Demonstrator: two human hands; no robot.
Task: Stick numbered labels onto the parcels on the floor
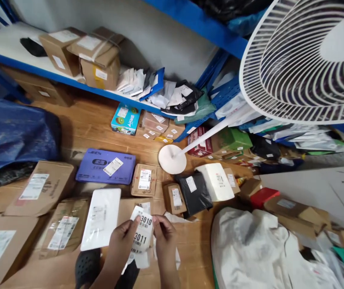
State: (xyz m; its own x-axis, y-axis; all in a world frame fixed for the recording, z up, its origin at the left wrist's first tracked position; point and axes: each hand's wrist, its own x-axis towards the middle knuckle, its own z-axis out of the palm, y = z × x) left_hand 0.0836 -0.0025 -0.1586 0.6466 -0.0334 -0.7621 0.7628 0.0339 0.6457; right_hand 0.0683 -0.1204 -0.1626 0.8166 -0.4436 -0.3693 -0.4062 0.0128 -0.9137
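Both hands meet low in the view over the wooden floor, sharing a strip of white number stickers. The left hand pinches the strip's left edge between thumb and fingers; the right hand pinches its right edge, fingers curled narrow. On the strip, "3010" reads on the upper sticker and "3011" on the one below; smaller print beside the numbers is too fine to read.

Just left of the strip lies a white flat parcel with a faint shipping label. Beyond it sits a purple box bearing a white label, and beside that a small cardboard box with a barcode label. A black mailer bag and a white parcel lie near the round base of a white pedestal fan. A kiwi-printed carton stands under the blue shelf. A grey sack lies crumpled to the right of the hands.
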